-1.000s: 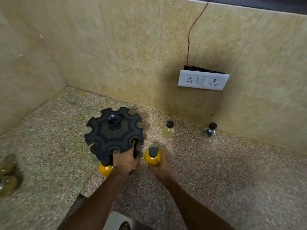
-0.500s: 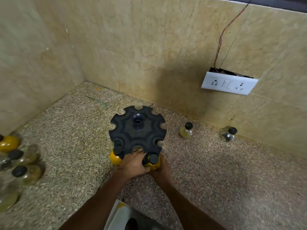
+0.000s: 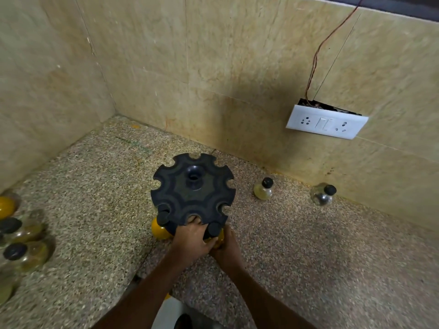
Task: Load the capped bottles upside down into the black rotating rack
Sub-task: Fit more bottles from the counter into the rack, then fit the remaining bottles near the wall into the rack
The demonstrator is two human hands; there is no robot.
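Far left, a cluster of spare bottles (image 3: 22, 254) waits on the counter (image 3: 332, 257), black caps toward us. It sits well apart from the action, parked there, I'd say, as the supply pile.

Moving in: the rack (image 3: 193, 191) stands in the middle of the counter, its slotted top disc facing up, notches all round the rim. At its lower left edge a yellow bottle (image 3: 159, 230) hangs with a black cap (image 3: 163, 217) showing in a notch. The cap appears to sit above the body, so I can't say it is truly upside down.

Now the left hand (image 3: 191, 238): its fingers curl over the near rim of the rack and grip it, most likely to stop the disc from spinning while a bottle goes in.

Right beside it, touching, the right hand (image 3: 226, 245) wraps around a second yellow bottle (image 3: 217, 238). Its cap (image 3: 213, 228) is pressed up to the nearest notch. Only a sliver of the body shows between the hands, so whether it is seated I cannot tell.

Further right, two more bottles stand near the wall: a pale one (image 3: 263, 189) and a clear one (image 3: 323, 194), neither loaded. Above them, a switch plate (image 3: 326, 121) hangs loose on the wall.
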